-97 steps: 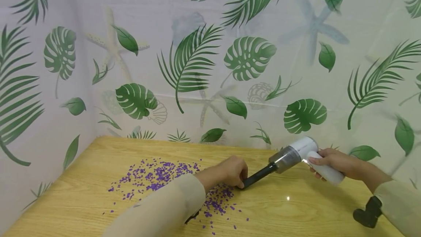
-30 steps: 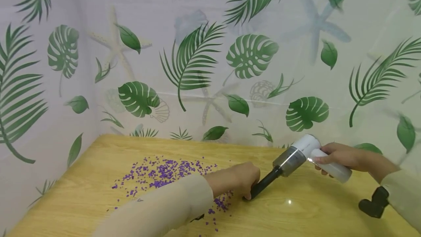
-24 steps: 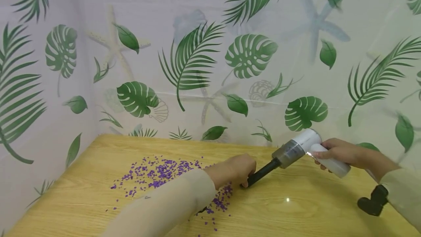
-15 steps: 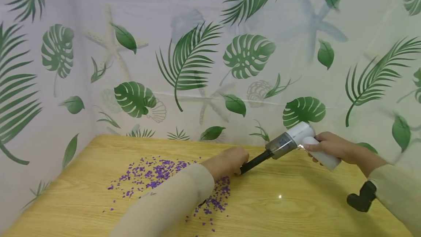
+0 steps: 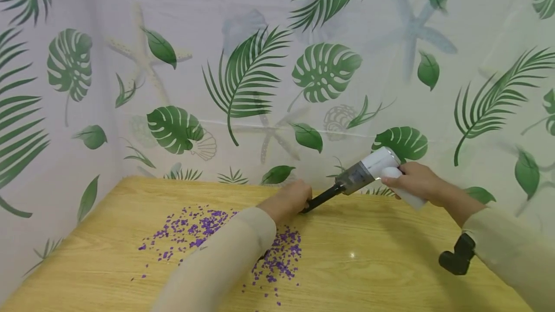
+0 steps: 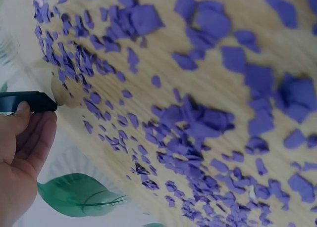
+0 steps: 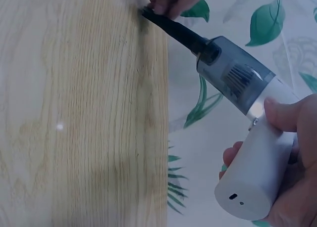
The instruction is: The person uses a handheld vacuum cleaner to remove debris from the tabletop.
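A white handheld vacuum cleaner (image 5: 381,162) with a clear grey dust cup (image 7: 235,71) slants down to the left. My right hand (image 5: 416,184) grips its handle, thumb on the near side in the right wrist view. My left hand (image 5: 289,199) pinches the black nozzle (image 5: 322,199) close to its tip, just over the tabletop. Purple paper scraps (image 5: 279,254) lie scattered to the left of the nozzle and under my left forearm, which hides some of them. In the left wrist view, thumb and fingers (image 6: 37,138) hold the nozzle beside the scraps.
The wood-grain table (image 5: 368,278) meets a leaf-printed cloth (image 5: 260,85) at its back edge. A black wrist-camera mount (image 5: 457,254) hangs below my right sleeve. The scraps are thickest on the left half of the table.
Both hands have moved the vacuum left and toward the back of the table. The nozzle tip now sits near the back edge. My grip on both parts stays the same.
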